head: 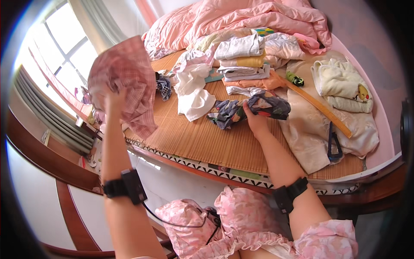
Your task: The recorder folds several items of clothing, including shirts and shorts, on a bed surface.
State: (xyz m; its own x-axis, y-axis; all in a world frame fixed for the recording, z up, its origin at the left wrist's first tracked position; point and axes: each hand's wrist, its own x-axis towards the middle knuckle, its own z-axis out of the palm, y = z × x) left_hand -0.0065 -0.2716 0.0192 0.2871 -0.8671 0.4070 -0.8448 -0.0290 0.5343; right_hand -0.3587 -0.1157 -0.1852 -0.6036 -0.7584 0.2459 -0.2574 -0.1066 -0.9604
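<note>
My left hand [113, 97] grips a pink plaid cloth garment [139, 77], held up above the left edge of the bed; the cloth and fingers are blurred. My right hand [256, 120] is on a dark patterned garment [271, 106], which lies bunched on the woven mat [207, 142]; the thumb is on top and the other fingers are mostly hidden. Just behind it rises a stack of folded clothes [242, 64]. White garments [195, 103] lie crumpled to the left of the stack, near a small dark checked cloth [164, 87].
A pink quilt [233, 16] is heaped at the back. On the right are a beige cloth [304, 129], a wooden strip [318, 105], a green object [295, 78], a dark blue triangular object [334, 145] and a folded cream towel [343, 84]. The bed's patterned edge [200, 168] runs in front.
</note>
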